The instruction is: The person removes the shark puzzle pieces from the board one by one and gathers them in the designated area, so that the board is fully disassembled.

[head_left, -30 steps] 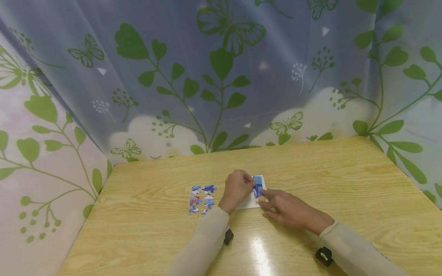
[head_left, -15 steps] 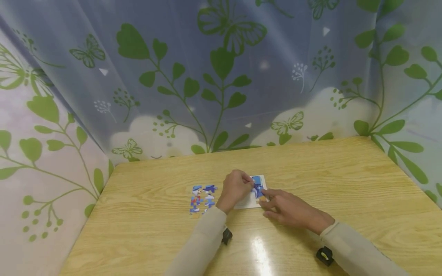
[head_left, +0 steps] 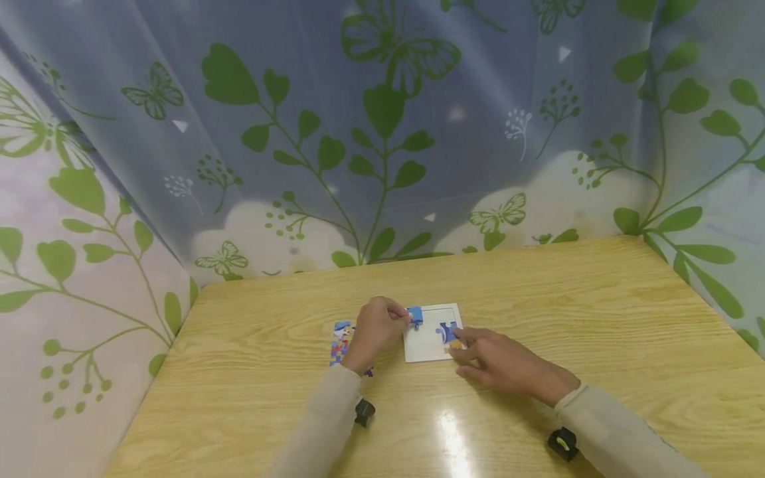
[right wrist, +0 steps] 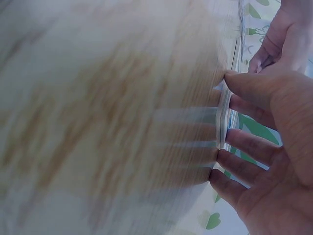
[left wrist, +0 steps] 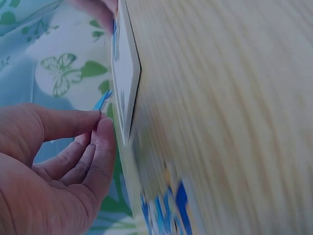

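Observation:
My left hand (head_left: 376, 330) pinches a blue jigsaw piece (head_left: 415, 315) between thumb and forefinger, over the upper left corner of a white puzzle tray (head_left: 423, 346). In the left wrist view that piece (left wrist: 102, 101) shows nearly edge-on, tilted and just off the tray (left wrist: 128, 68). A few joined pieces (head_left: 448, 332), blue and purple with orange below, lie at the tray's right side. My right hand (head_left: 505, 364) rests there, fingers extended, touching the tray's right and near edges. In the right wrist view its fingertips (right wrist: 221, 155) meet the table beside the tray.
Loose jigsaw pieces (head_left: 340, 338) lie left of the tray, partly hidden behind my left hand and forearm. The wooden table (head_left: 251, 372) meets a patterned curtain (head_left: 311, 166) at its far edge and sides.
My left hand has moved left from the tray's middle to its left edge, taking the blue piece along. More of the tray's white floor shows. The right hand has stayed in place.

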`<action>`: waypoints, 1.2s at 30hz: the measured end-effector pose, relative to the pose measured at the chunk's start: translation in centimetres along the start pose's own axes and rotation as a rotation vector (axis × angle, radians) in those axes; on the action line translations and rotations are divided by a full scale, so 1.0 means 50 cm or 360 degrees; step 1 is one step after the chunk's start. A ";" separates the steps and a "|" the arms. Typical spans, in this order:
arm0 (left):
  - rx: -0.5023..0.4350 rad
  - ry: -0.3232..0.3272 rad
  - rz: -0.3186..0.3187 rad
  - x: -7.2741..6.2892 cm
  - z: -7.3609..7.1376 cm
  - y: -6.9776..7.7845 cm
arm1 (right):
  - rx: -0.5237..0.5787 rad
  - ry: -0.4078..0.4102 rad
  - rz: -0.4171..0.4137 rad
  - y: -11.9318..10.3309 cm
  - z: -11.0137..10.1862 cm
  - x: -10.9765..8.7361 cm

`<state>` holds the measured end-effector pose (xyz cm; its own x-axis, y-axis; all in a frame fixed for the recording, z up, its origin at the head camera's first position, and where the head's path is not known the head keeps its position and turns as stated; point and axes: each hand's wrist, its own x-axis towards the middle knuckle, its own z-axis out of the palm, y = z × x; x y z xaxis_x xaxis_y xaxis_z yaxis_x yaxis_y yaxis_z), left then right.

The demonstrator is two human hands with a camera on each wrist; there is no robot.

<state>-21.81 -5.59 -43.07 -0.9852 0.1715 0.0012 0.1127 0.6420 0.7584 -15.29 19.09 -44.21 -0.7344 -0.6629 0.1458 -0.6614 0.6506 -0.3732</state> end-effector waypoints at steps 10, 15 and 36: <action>-0.0029 -0.0031 -0.0051 -0.016 -0.054 -0.044 | 0.0003 0.0027 -0.0046 -0.001 0.000 0.000; 0.0000 -0.0047 -0.0077 -0.020 -0.072 -0.055 | 0.0012 0.0016 -0.0029 -0.001 -0.001 -0.001; 0.0066 -0.0132 -0.0143 -0.015 -0.082 -0.057 | 0.0032 0.0007 -0.0034 0.001 0.002 0.000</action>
<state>-21.93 -10.64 -42.55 -0.9777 0.1721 -0.1205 0.0316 0.6874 0.7256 -15.30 19.11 -44.34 -0.7209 -0.6748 0.1580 -0.6737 0.6288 -0.3883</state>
